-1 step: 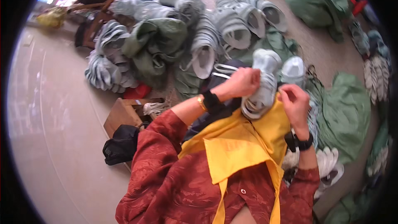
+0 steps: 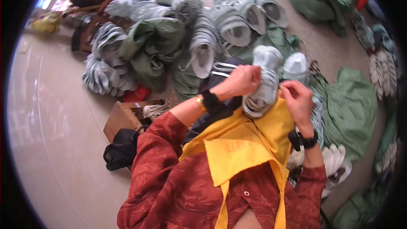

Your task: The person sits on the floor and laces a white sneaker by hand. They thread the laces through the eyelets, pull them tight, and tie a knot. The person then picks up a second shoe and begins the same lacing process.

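Note:
A light grey and white lace-up sneaker rests on my lap over the yellow apron, its opening toward me and its toe pointing away. At the shoe's left side is my left hand, its fingers curled closed near the laces. My right hand is just right of the shoe, thumb and fingertips pinched together. What either hand pinches, perhaps a thin lace, is too small to make out. Just beyond my right hand stands another pale shoe.
Rows of nested grey shoes lie ahead on the floor, with green sacks among them. Another green sack is at right. A wooden stool and a black bag are at my left. White shoes lie by my right forearm.
The whole view has shifted slightly, so things appear a little further left and up. Both hands keep nearly the same pose around the sneaker.

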Demonstrator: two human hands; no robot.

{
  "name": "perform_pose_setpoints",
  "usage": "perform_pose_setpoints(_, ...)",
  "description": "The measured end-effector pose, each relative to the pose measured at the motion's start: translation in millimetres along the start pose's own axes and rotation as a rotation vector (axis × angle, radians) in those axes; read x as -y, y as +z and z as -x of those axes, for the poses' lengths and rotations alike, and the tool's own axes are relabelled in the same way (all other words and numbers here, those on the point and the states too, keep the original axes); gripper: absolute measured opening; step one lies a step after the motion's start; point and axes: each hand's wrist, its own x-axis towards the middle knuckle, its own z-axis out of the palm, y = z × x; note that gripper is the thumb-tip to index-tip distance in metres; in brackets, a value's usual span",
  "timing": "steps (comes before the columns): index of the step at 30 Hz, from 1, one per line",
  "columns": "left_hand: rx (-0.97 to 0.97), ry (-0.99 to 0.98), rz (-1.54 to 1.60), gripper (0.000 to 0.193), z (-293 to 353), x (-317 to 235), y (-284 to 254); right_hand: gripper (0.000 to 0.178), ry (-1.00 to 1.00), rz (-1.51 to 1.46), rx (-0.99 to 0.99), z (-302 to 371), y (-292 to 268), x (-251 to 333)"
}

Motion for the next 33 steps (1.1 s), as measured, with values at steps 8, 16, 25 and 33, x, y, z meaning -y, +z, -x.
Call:
perform_pose_setpoints(8,-0.019,0.099,-0.095,0.007,3,-12,3,0.011,-0.082,0.121,0.007,-5,18,-2)
perform_pose_setpoints(16,-0.005,0.084,-0.066,0.007,6,-11,2,0.006,-0.142,0.189,0.030,-12,28,-4)
perform_pose_setpoints(25,0.004,0.172,-0.152,0.013,7,-19,-42,0.006,0.124,-0.212,-0.006,2,-33,-2)
perform_pose_setpoints(33,-0.063,0.139,-0.066,0.020,17,-25,-46,0.027,0.290,-1.256,-0.500,41,-167,-29)
